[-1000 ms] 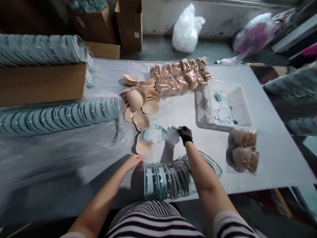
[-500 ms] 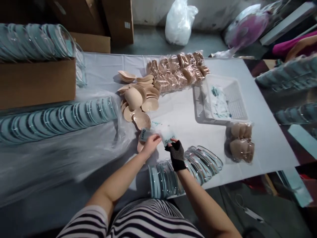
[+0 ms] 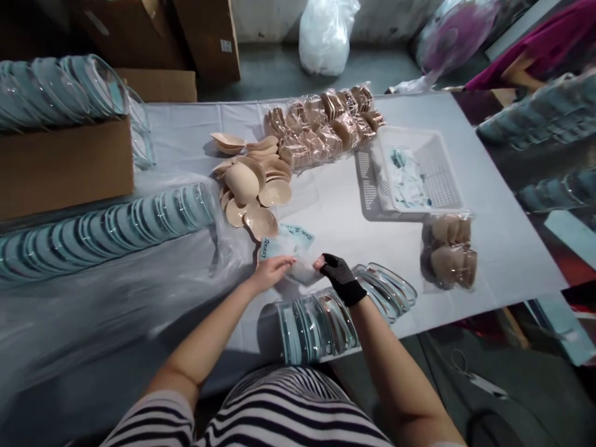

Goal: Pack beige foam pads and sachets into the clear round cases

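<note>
Working gap wider than before

Pale table (image 3: 326, 208): gloved right hand (image 3: 339, 271) pinched a clear bag (image 3: 304, 271); left hand (image 3: 271, 272) was at its other side, grip unclear. Bag lay between hands, beside printed cards (image 3: 298, 234), which showed more.

Wht rectangular plastic mesh basket (image 3: 440, 180). L of it: beige moulded cups (image 3: 242, 181). Below-L of it: pale-teal & wht flat printed packets (image 3: 272, 247); blk fingerless fabric glove (image 3: 342, 276) w/ pale dots; dk/wht striped fabric top (image 3: 298, 413). Above-R: magenta fabric garment (image 3: 554, 43).

Left hand (image 3: 269, 274), gloved right hand (image 3: 343, 279), clear packet (image 3: 303, 272) between, beige cups (image 3: 243, 182) beyond
</note>
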`<state>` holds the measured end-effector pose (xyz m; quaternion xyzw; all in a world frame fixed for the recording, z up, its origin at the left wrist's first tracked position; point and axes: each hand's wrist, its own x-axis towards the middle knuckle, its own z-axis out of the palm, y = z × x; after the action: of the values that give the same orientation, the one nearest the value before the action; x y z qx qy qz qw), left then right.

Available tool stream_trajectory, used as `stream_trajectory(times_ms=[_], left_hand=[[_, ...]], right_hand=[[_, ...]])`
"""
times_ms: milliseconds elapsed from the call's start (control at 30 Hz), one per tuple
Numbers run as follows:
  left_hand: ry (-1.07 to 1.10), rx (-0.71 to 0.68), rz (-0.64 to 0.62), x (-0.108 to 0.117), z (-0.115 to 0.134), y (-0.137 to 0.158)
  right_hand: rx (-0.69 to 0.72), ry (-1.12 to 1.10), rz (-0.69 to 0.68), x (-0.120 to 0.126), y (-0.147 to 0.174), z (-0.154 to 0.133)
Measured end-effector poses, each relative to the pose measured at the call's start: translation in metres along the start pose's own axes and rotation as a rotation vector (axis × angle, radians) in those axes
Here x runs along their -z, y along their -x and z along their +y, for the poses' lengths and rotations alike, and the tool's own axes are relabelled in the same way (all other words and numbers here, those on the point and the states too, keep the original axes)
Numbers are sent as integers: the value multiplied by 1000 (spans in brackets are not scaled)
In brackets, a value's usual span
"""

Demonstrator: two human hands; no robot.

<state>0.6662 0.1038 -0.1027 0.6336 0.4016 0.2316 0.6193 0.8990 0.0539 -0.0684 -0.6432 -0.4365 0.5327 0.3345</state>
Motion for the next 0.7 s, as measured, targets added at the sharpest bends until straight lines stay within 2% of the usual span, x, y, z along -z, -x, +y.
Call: stream_trajectory(times_ms=[100, 233, 500, 600, 633, 700], left_hand=[[-239, 20, 186, 17, -12, -24], [-336, 67, 170, 23, -19, -52], [-375, 40, 154, -9, 13, -104], [-339, 7, 155, -19, 27, -113], [-312, -9, 110, -21, 32, -109], [-211, -34, -98, -26, 38, -94]], right_hand=[[19, 175, 143, 3, 0, 3], [52, 210, 215, 9, 9, 9], [37, 156, 156, 11, 27, 19], [25, 103, 218, 11, 25, 16], [18, 70, 251, 11, 23, 14], [2, -21, 308, 13, 21, 9]])
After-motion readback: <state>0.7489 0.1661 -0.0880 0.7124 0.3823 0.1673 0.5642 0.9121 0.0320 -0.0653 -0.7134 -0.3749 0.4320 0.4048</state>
